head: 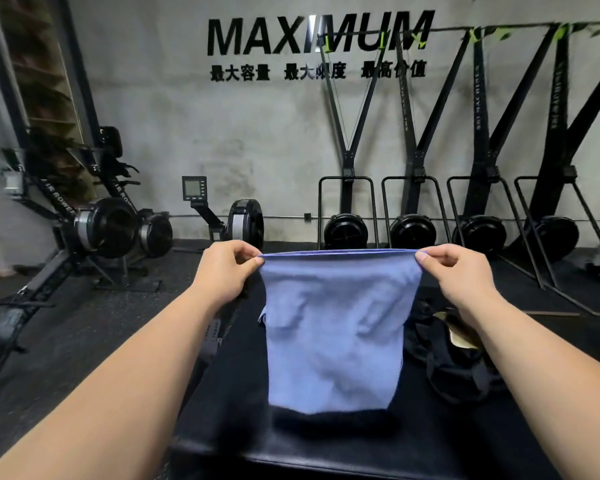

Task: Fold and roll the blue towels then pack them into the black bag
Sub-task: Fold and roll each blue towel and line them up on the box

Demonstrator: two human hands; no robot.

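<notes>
Black bench (222, 410) underneath. Blue towel (333, 327) hanging over it, top edge level, long axis vertical. Black bag (454, 362) just right of towel, nearer right hand (454, 268). Top corners pinched by left hand (222, 268) and right hand.

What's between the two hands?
Head view: the blue towel stretches taut between left hand and right hand, each pinching a top corner.

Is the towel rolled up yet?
No. The towel hangs unrolled, the left hand and right hand each pinching a top corner.
</notes>
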